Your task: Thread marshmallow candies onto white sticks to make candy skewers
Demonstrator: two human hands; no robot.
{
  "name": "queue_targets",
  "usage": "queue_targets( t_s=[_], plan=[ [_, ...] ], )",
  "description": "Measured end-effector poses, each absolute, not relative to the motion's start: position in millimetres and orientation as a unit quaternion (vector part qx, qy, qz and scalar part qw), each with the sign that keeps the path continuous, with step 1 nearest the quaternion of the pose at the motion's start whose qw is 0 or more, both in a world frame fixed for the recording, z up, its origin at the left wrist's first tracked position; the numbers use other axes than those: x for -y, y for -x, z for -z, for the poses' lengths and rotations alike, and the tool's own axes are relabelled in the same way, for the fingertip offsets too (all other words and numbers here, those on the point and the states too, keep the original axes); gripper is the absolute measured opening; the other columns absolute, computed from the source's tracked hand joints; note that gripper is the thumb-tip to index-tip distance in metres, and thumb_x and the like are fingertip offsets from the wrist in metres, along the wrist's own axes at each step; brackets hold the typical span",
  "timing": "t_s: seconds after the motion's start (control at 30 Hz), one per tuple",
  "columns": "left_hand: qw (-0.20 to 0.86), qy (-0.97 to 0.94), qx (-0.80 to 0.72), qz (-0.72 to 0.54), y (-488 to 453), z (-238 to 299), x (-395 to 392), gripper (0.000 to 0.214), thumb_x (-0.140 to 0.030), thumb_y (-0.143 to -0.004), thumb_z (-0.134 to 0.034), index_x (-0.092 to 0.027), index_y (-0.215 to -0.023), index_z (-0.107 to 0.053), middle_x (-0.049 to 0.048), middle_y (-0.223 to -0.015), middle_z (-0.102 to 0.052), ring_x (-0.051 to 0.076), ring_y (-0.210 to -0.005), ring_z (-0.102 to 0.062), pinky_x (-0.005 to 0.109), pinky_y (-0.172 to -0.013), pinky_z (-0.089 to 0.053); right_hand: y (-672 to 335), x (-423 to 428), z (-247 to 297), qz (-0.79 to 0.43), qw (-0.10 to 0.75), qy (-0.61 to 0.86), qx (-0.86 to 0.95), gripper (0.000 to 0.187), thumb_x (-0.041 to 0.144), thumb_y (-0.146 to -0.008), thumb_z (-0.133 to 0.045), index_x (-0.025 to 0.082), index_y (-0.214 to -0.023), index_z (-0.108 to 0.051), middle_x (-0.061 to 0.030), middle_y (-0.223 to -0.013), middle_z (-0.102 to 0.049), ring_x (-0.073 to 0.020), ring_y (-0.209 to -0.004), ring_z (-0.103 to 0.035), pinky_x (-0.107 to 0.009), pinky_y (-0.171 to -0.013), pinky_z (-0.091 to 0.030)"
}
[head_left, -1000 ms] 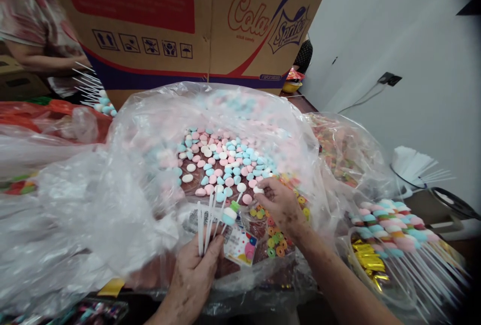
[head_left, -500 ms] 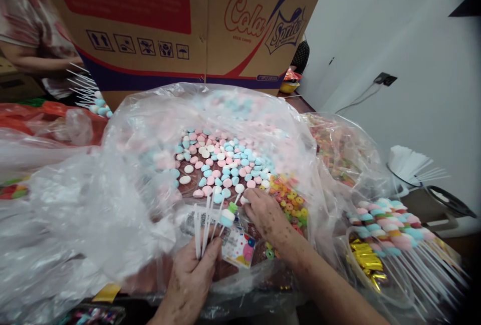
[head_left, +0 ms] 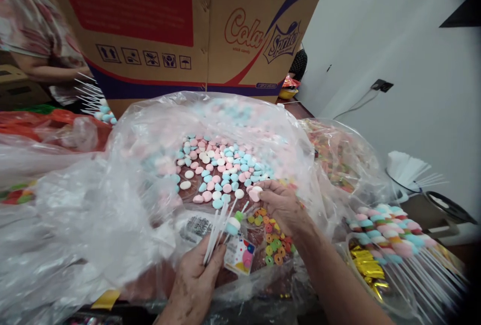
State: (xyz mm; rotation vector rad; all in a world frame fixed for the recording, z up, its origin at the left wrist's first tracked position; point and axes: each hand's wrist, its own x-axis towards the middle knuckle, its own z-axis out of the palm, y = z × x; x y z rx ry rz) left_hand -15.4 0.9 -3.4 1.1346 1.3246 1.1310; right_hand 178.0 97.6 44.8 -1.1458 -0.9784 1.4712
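Note:
My left hand is closed around several white sticks pointing upward. One of them carries a blue and white marshmallow with a green gummy ring above it. Between the thumb and fingers of my right hand are pink and white marshmallows, close to the tips of the sticks. Loose pink, blue and white marshmallows spill from a clear plastic bag just beyond. Small gummy rings lie below my right hand, near a printed card.
A big cardboard box stands behind the bag. On the right are finished-looking candy skewers, gold ties in a clear tub and a holder of white sticks. Crumpled plastic covers the left. Another person's arm shows at far left.
My right hand has lifted back from the marshmallows, now pinching pink and white ones. The sticks in my left hand tilt further right and are bunched closer. The view has shifted slightly.

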Motion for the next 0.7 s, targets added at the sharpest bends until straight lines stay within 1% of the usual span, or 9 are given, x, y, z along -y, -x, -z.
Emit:
queue_targets(
  t_s=[0.1,0.2,0.33,0.4,0.5,0.57,0.63,0.7],
  plan=[
    [0.52,-0.477,-0.544,-0.455,16.5,5.6,-1.3,0.026,-0.04,-0.082,-0.064,-0.018,-0.089,-0.076,0.0008,-0.067,-0.071,0.019,-0.06,-0.063,0.021,-0.051,-0.049,-175.1,-95.2,-51.3,-0.628,0.489,0.465,0.388,0.024,0.026,-0.059,-0.081,0.017,-0.076,-0.067,0.0,-0.07,-0.066,-0.0111,-0.06,-0.055,-0.024,-0.059,-0.044],
    [0.488,-0.499,-0.554,-0.454,17.0,7.1,-1.2,0.026,-0.038,-0.083,-0.063,-0.018,-0.091,-0.078,-0.0002,-0.063,-0.068,0.019,-0.059,-0.061,0.022,-0.054,-0.049,-171.5,-93.7,-50.4,-0.626,0.486,0.469,0.39,0.024,0.026,-0.058,-0.082,0.016,-0.076,-0.069,0.0002,-0.068,-0.067,-0.0114,-0.06,-0.056,-0.024,-0.06,-0.045],
    [0.473,-0.502,-0.56,-0.459,16.8,5.8,-1.3,0.025,-0.037,-0.082,-0.064,-0.018,-0.089,-0.078,-0.001,-0.059,-0.065,0.018,-0.055,-0.058,0.023,-0.054,-0.047,-168.7,-92.4,-46.2,-0.617,0.483,0.463,0.415,0.023,0.027,-0.061,-0.081,0.017,-0.079,-0.071,0.0008,-0.066,-0.067,-0.0123,-0.06,-0.058,-0.026,-0.061,-0.047],
    [0.472,-0.498,-0.558,-0.468,16.2,4.4,-1.2,0.023,-0.036,-0.082,-0.064,-0.018,-0.088,-0.078,-0.0005,-0.062,-0.067,0.018,-0.057,-0.06,0.023,-0.056,-0.048,-168.3,-91.1,-45.1,-0.608,0.484,0.458,0.432,0.023,0.027,-0.063,-0.081,0.018,-0.082,-0.072,0.0003,-0.07,-0.069,-0.0131,-0.064,-0.06,-0.026,-0.064,-0.047],
    [0.473,-0.494,-0.549,-0.48,14.9,2.7,-0.4,0.02,-0.034,-0.081,-0.065,-0.019,-0.082,-0.078,-0.0013,-0.057,-0.063,0.018,-0.055,-0.058,0.023,-0.054,-0.048,-169.1,-88.6,-44.5,-0.577,0.475,0.465,0.475,0.023,0.029,-0.067,-0.08,0.02,-0.087,-0.075,-0.0006,-0.079,-0.072,-0.0151,-0.073,-0.063,-0.028,-0.07,-0.049],
    [0.476,-0.48,-0.552,-0.488,13.8,2.3,0.6,0.02,-0.034,-0.081,-0.066,-0.019,-0.08,-0.077,-0.0026,-0.053,-0.058,0.016,-0.052,-0.053,0.022,-0.051,-0.045,-170.5,-86.9,-43.7,-0.543,0.452,0.481,0.519,0.022,0.03,-0.072,-0.077,0.021,-0.092,-0.076,-0.0008,-0.085,-0.073,-0.0169,-0.079,-0.065,-0.03,-0.074,-0.05],
    [0.484,-0.464,-0.553,-0.494,12.7,2.6,1.6,0.02,-0.035,-0.081,-0.066,-0.018,-0.081,-0.077,-0.0031,-0.053,-0.056,0.014,-0.049,-0.049,0.021,-0.048,-0.043,-171.4,-85.1,-42.4,-0.502,0.424,0.496,0.568,0.023,0.031,-0.077,-0.072,0.023,-0.098,-0.077,-0.0006,-0.092,-0.074,-0.0187,-0.084,-0.066,-0.031,-0.078,-0.05],
    [0.488,-0.457,-0.553,-0.497,11.9,3.1,2.3,0.022,-0.036,-0.081,-0.065,-0.017,-0.076,-0.074,-0.0033,-0.053,-0.055,0.013,-0.049,-0.047,0.021,-0.048,-0.042,-171.1,-82.8,-40.9,-0.455,0.401,0.507,0.613,0.024,0.032,-0.082,-0.068,0.025,-0.104,-0.076,-0.0001,-0.097,-0.075,-0.0201,-0.089,-0.067,-0.032,-0.081,-0.051]
  ],
)
